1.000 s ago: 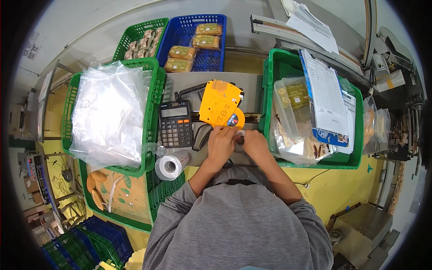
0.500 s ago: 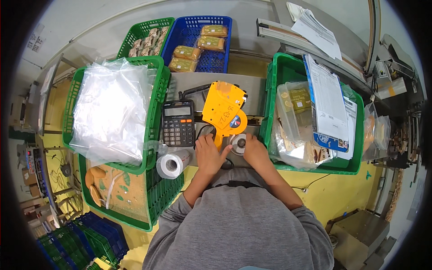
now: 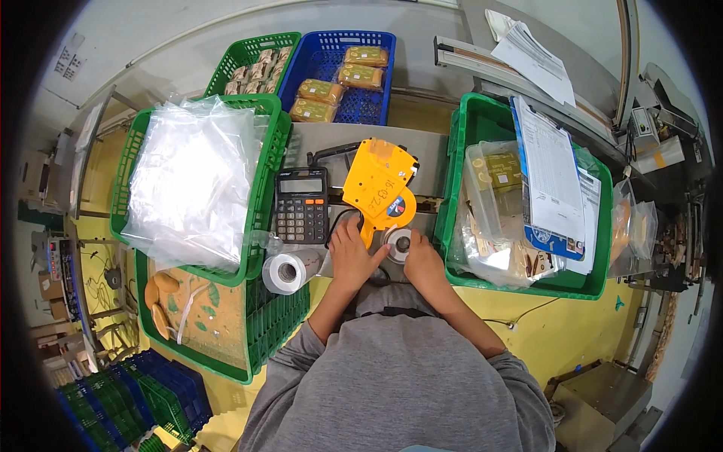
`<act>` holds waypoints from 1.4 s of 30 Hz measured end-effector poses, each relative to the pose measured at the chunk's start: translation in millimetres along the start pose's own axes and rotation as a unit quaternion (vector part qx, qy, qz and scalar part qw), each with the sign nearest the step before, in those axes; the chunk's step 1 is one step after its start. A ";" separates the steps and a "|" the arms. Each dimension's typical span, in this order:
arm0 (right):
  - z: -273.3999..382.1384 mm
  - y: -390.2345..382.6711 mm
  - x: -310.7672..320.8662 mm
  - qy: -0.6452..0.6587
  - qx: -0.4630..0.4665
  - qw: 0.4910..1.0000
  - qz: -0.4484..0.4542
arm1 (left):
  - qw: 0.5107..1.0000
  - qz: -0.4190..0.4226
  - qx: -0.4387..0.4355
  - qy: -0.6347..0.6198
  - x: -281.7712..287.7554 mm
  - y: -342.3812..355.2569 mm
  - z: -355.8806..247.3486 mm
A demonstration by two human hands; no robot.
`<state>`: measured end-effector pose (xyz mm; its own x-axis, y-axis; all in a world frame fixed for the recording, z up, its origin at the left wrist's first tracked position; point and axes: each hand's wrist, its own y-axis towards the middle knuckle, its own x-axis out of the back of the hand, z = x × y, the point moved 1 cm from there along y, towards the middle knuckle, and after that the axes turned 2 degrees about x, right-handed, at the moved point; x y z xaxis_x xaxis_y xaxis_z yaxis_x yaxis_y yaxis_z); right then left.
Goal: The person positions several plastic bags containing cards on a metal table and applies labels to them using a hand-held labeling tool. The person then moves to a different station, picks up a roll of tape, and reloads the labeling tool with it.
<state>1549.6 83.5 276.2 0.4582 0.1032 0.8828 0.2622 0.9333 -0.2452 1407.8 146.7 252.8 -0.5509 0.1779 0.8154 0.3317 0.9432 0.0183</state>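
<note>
A yellow label gun [image 3: 374, 181] lies on the grey table in front of me, its handle pointing toward me. My left hand [image 3: 352, 256] is beside that handle, fingers spread forward and thumb reaching to the left edge of a small roll of white tape or labels [image 3: 399, 245]. My right hand [image 3: 425, 268] has its curled fingers on the roll's right edge; its palm side is hidden. A black calculator [image 3: 301, 206] lies left of the gun. Near my left wrist, a larger white roll [image 3: 288, 271] rests on its side at the table's front.
At left, a green crate [image 3: 280, 162] bears stacked clear plastic bags [image 3: 192, 181]. Behind stands a blue basket [image 3: 388, 83] with several wrapped packs, beside a green basket [image 3: 218, 71]. A green tray [image 3: 449, 203] at right holds a clipboard [image 3: 550, 173] and a plastic container [image 3: 482, 188].
The view has shifted slightly, so the scene sits a little differently in the picture. Both hands stay at the small roll, with hardly any movement of their own.
</note>
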 end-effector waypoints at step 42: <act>88.7 -66.1 232.0 -0.102 0.450 0.868 -0.186 | 0.881 0.102 -0.090 -0.452 122.0 11.5 -64.8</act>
<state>1563.2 76.3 532.8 0.2992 -0.2890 0.9094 -0.4519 0.7964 0.4018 1394.0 161.0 390.0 -0.8236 0.5668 0.0184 0.5663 0.8202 0.0817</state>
